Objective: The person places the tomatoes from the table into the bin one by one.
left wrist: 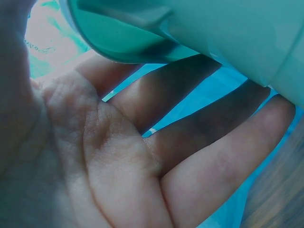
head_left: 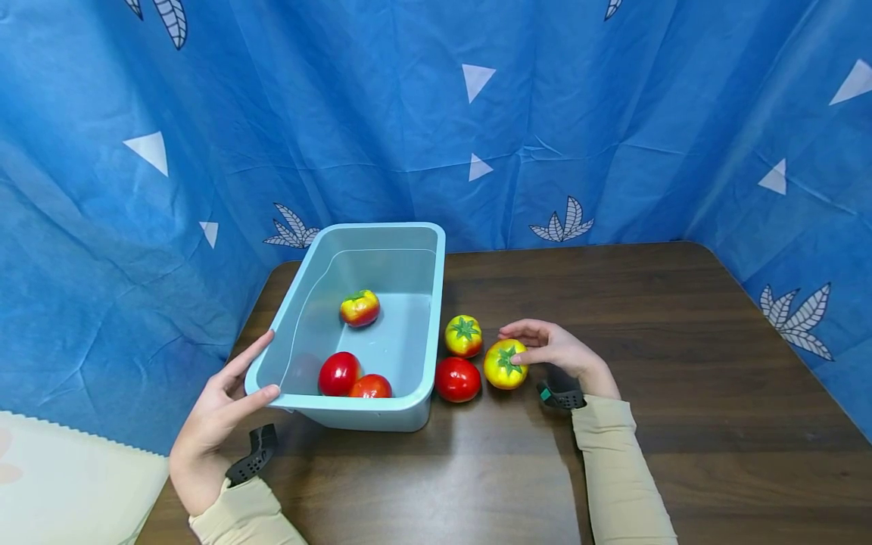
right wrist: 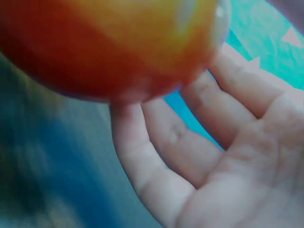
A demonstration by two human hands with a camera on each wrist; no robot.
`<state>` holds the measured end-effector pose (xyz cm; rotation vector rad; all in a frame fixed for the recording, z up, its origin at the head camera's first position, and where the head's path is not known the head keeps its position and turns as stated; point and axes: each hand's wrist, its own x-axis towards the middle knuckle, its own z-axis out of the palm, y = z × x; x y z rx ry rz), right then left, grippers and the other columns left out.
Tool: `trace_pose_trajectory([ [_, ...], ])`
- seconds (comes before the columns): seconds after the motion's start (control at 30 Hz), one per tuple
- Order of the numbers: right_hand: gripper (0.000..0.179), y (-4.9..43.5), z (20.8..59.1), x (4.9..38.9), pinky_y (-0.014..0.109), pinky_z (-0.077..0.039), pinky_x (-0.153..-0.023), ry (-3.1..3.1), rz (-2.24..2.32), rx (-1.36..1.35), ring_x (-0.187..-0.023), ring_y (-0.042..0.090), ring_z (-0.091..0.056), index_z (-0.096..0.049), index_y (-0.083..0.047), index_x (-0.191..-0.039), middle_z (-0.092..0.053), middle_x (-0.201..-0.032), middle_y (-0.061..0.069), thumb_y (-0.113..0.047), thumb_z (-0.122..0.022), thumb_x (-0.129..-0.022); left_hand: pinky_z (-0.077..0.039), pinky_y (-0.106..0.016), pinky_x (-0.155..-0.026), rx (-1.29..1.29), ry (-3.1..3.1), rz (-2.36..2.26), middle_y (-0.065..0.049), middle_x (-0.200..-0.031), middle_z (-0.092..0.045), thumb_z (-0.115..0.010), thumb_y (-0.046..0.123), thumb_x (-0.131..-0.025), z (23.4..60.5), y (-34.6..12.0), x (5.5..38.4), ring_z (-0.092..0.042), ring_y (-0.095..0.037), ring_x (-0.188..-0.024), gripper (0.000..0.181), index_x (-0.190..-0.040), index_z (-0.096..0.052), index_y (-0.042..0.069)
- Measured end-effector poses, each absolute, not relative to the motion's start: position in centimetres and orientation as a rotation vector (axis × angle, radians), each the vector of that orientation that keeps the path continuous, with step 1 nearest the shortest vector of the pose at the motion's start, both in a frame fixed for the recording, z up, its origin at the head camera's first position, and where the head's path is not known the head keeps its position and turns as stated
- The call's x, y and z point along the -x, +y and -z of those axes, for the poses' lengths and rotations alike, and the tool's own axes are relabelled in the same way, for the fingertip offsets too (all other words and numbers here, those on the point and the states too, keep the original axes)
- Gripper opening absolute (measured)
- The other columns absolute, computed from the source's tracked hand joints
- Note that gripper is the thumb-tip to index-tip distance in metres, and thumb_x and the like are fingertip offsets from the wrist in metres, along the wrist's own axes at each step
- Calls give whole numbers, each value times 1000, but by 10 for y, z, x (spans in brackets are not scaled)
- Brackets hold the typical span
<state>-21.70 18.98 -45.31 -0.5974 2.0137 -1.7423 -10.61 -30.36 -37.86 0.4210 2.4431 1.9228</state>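
Note:
My left hand [head_left: 207, 424] holds the near left corner of a light blue plastic bin [head_left: 417, 415], its thumb over the near rim; in the left wrist view the fingers [left wrist: 223, 161] reach under the rim along the outer wall. My right hand [head_left: 562, 352] holds a yellow tomato [head_left: 499, 374] with a green leaf top, the thumb on its upper side. In the right wrist view fingers [right wrist: 130, 137] touch the orange-red underside of this tomato [right wrist: 109, 52]. Left of it, beside the bin, lie a smaller yellow-red tomato [head_left: 459, 346] and a glossy red tomato [head_left: 458, 379].
Inside the bin are a yellow-red tomato [head_left: 359, 309], a red tomato [head_left: 338, 372] and an orange-red one [head_left: 371, 386] partly behind the near rim. A dark wooden table [head_left: 681, 363] extends to the right. Blue patterned cloth [head_left: 381, 113] hangs behind and at both sides.

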Motion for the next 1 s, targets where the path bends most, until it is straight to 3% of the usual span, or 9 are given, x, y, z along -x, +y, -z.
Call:
trace_pose_trajectory([
  [0.67, 49, 177, 396, 198, 28, -51, -82, 2217, 1963, 412, -109, 32, -51, -51, -1, -127, -50, -131, 18, -11, -70, -83, -52, -23, -78, -448, 2445, -1932, 0, -131, -43, -56, -13, -85, 379, -304, 106, -57, -10, -103, 70, -147, -29, 6],
  [1.0, 46, 163, 370, 180, 25, -52, -80, 2269, 2095, 342, -103, 25, -55, -51, -1, -127, -52, -127, 15, -12, -68, -86, -52, -23, -78, -441, 2448, -1921, 0, -131, -42, -56, -12, -86, 378, -304, 106, -57, -10, -103, 69, -147, -29, 7],
])
